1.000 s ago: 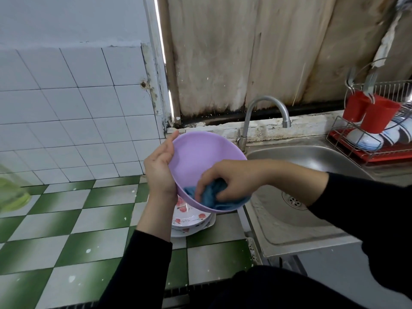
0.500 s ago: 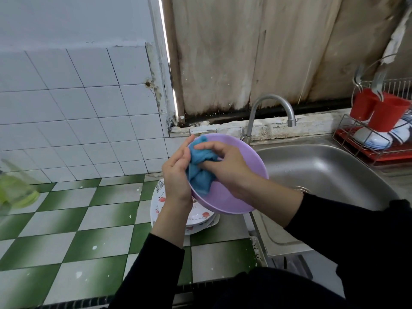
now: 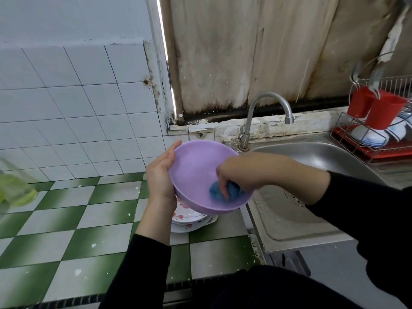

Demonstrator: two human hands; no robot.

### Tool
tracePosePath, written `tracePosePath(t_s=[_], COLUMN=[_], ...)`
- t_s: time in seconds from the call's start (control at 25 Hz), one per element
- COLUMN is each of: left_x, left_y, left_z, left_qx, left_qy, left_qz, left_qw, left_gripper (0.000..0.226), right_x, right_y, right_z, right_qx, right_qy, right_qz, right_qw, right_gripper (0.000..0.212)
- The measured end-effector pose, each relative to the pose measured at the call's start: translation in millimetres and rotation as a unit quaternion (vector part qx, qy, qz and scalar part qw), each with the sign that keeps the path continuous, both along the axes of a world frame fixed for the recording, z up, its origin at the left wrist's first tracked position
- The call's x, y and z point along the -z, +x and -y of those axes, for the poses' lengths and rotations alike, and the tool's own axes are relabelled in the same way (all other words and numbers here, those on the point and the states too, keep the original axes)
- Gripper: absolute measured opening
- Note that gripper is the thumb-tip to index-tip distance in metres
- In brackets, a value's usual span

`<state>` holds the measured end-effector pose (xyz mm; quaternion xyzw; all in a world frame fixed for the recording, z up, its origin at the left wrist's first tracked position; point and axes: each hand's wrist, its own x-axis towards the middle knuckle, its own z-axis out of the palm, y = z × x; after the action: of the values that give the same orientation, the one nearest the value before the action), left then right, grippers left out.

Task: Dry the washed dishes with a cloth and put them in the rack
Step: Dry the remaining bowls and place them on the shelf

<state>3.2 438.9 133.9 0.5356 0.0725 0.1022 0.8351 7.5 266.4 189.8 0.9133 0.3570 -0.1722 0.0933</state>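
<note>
The left hand (image 3: 161, 177) grips the rim of the purple bowl (image 3: 196, 175), held tilted above the plates (image 3: 189, 218) on the table (image 3: 89, 219). The right hand (image 3: 231, 175) clutches a blue cloth (image 3: 217, 191) inside it.

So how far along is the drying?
Done: white bowls sit in the rack. In hand: the left hand holds the purple bowl while the right hand presses the blue cloth inside it. Left: racking that bowl, then the stack of floral plates on the counter beneath it.
</note>
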Motion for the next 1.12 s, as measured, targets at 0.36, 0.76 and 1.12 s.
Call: tracePosePath(t_s=[0.36,0.76,1.12], left_x=[-9,-5,-8], left_y=[-8,-9,-11], left_z=[12,17,28], left_qx=[-0.020,-0.083,-0.048], left_qy=[-0.021,0.003,-0.011], left_qz=[0.011,0.034,0.065], left_qw=[1.000,0.996,0.997], left_gripper=[0.024,0.020,0.023], right_x=[1,7,28], right_y=[31,-16,10], right_z=[-1,-13,-2], right_qx=[-0.209,0.020,0.114], right_qy=[-0.024,0.264,0.243], right_qz=[0.375,-0.125,0.105], right_qw=[0.903,0.956,0.957], right_gripper=[0.018,0.034,0.039])
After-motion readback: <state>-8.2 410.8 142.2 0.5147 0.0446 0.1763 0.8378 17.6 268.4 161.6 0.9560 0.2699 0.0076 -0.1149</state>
